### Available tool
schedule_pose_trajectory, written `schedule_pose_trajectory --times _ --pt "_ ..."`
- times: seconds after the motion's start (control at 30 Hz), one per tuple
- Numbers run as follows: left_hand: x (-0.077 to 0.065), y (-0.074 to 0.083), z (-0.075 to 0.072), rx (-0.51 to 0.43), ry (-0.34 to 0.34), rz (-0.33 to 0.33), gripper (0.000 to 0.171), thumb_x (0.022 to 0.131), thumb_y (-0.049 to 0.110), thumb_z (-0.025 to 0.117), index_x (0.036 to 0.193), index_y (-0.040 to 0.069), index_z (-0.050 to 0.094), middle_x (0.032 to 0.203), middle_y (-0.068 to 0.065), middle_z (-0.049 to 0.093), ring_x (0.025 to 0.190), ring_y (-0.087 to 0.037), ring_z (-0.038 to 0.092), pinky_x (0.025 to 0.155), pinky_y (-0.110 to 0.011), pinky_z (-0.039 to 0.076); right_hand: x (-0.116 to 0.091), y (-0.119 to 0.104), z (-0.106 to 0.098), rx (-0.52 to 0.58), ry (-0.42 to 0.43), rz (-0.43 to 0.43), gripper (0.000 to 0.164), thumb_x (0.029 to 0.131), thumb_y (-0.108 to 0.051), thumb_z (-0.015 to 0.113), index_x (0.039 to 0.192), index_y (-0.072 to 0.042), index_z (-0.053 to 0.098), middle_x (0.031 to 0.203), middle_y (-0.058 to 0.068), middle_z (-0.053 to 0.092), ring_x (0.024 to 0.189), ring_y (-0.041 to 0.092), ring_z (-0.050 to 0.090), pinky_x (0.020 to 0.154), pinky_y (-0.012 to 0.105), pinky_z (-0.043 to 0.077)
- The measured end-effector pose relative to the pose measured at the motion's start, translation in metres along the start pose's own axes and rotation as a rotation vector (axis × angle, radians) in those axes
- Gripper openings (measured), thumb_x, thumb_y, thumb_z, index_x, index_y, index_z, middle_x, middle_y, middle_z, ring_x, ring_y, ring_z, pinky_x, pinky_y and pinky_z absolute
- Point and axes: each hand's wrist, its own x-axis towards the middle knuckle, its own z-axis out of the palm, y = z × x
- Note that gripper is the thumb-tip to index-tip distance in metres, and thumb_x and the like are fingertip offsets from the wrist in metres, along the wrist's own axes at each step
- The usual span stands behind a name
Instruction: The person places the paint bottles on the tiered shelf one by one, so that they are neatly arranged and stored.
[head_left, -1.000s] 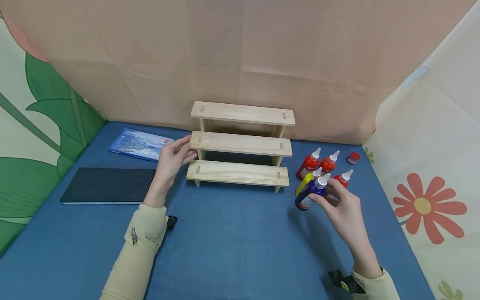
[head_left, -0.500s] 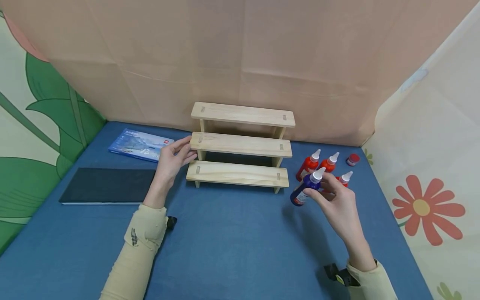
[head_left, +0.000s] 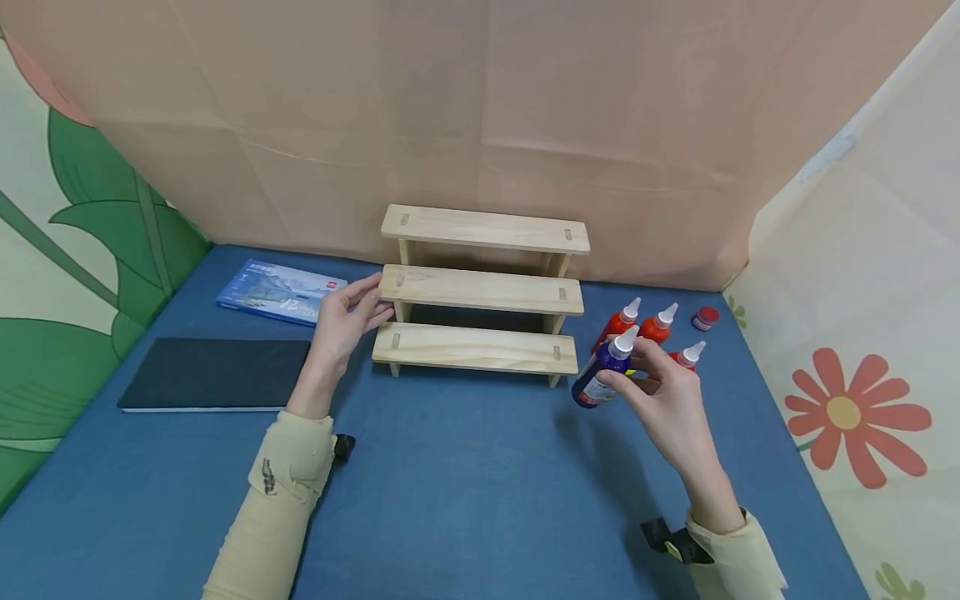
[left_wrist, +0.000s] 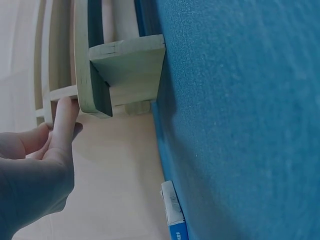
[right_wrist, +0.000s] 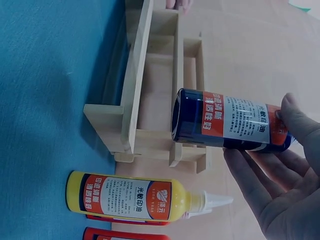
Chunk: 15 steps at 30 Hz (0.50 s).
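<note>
Narrowly closed, my right hand (head_left: pixel 667 404) pinches the tilted blue stamp-ink bottle (head_left: pixel 602 372), right of the three-tier wooden rack (head_left: pixel 480 287); my left hand (head_left: pixel 343 321) pinches the rack's left end.

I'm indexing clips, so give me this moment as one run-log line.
left hand: touching wooden stand; right hand: holding blue bottle above table; red bottles: beside stand

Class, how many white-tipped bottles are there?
5: a blue bottle in the right hand, a yellow bottle partly behind it, two red bottles farther back, a third red bottle partly behind the hand. More may be hidden.
</note>
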Motion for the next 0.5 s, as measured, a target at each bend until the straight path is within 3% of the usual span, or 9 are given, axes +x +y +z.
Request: schedule_pose_trajectory --times 0.5 --pt "0.0020 -0.0018 0.0006 0.009 0.009 0.015 0.045 0.116 0.008 0.047 0.159 -0.005 0.045 0.149 -0.031 0.053 0.131 -0.044 0.062 0.100 -0.026 0.059 0.0105 -0.0073 0.0019 0.022 -0.009 0.030 0.048 0.094 -0.010 0.085 0.137 0.001 0.068 0.123 0.019 0.072 0.108 0.036 0.072 0.084 0.006 0.056"
